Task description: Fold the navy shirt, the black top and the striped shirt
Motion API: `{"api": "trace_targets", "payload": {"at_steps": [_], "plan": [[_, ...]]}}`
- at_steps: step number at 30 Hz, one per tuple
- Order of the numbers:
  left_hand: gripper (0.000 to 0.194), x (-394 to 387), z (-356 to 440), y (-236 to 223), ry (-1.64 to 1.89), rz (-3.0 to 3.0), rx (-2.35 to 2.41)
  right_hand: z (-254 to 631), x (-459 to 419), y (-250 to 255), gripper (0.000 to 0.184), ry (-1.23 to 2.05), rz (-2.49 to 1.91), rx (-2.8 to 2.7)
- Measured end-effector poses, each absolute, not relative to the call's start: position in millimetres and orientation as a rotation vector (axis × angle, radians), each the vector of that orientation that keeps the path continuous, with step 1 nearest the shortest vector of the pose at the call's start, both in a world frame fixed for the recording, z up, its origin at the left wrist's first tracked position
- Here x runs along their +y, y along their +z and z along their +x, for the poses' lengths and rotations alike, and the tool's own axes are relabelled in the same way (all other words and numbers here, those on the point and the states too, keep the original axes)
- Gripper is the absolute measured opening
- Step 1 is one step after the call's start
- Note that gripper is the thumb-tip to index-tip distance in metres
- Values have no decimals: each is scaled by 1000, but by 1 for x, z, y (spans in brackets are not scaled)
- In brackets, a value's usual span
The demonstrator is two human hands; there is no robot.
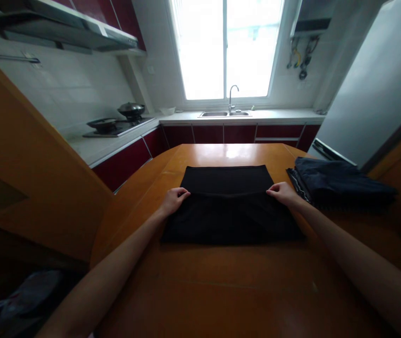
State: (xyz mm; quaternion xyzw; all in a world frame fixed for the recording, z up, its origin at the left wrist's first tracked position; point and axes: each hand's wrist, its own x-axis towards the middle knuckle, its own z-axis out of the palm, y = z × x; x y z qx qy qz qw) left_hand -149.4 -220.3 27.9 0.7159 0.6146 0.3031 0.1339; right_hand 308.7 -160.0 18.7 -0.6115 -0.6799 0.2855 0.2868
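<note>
A black piece of cloth, perhaps a garment (230,218), lies on the wooden table (221,291) in front of me. Its near part is folded over, and the fold's upper edge runs straight across between my hands. My left hand (175,201) pinches the left corner of that edge between thumb and fingers. At the right corner, my right hand (283,192) grips the same edge in a similar pinch. Beyond the fold, a single flat panel of the black cloth extends toward the window.
A stack of folded dark clothes (341,183) sits to the right, close to my right forearm. Past the table are a counter with a sink (221,114), a stove with pans (132,110) at left, and a fridge (373,89) at right.
</note>
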Motion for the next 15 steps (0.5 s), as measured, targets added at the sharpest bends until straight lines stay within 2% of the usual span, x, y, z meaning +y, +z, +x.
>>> {"api": "trace_targets", "payload": {"at_steps": [6, 9, 12, 15], "plan": [[33, -216, -151, 23, 873, 2071, 1849, 307, -154, 24, 21, 692, -1716, -1922], [37, -219, -146, 32, 822, 2194, 1878, 297, -161, 32, 23, 413, -1871, -2036], [50, -231, -112, 42, 687, 2446, 1751, 264, -182, 42, 38, 49, -1828, -2116], [55, -246, -55, 38, 411, 2642, 1520, 213, -211, 41, 51, -9, -1526, -2280]]}}
